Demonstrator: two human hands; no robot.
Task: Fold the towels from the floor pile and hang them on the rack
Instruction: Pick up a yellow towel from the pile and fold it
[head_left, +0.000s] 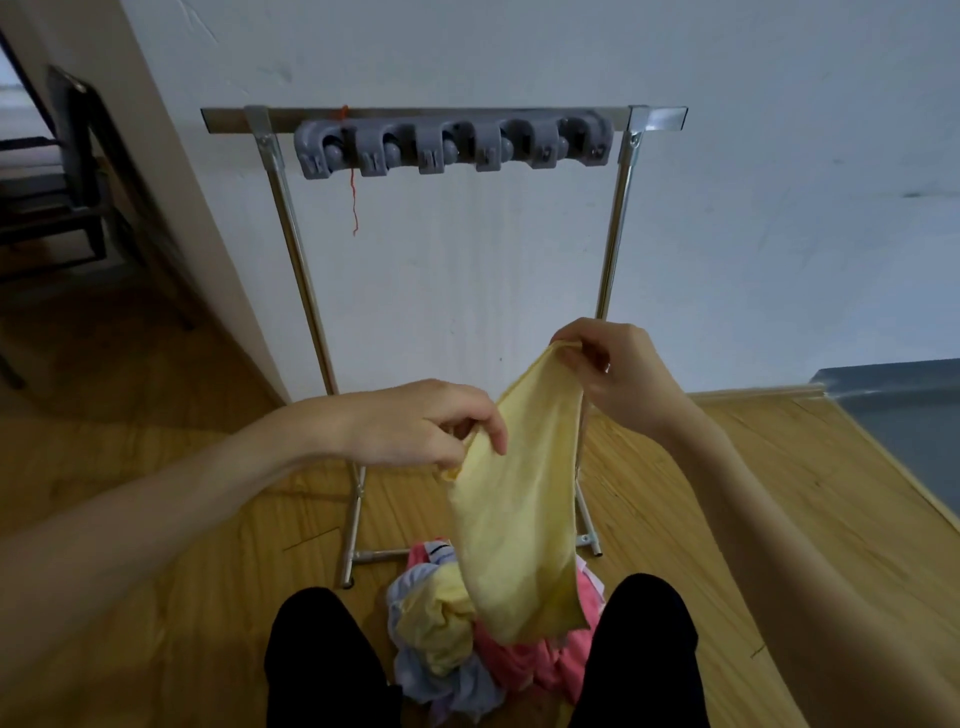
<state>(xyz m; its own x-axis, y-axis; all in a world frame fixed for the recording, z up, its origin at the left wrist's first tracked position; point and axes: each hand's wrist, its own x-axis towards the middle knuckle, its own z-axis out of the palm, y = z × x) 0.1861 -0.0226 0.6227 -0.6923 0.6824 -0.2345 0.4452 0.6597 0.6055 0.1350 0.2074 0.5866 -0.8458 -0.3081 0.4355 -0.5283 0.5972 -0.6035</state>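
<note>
A limp yellow towel hangs above the floor pile (pink, blue, yellow) before the metal rack.

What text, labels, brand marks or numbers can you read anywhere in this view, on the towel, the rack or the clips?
None: no readable text shows anywhere.
Yellow towel, held by the left hand and right hand: plain, no tag or print visible.
Rack and its grey clip strip: no legible lettering; small marks on the clips are too blurred to tell.
Towel pile: one dark stripe, not text.
</note>
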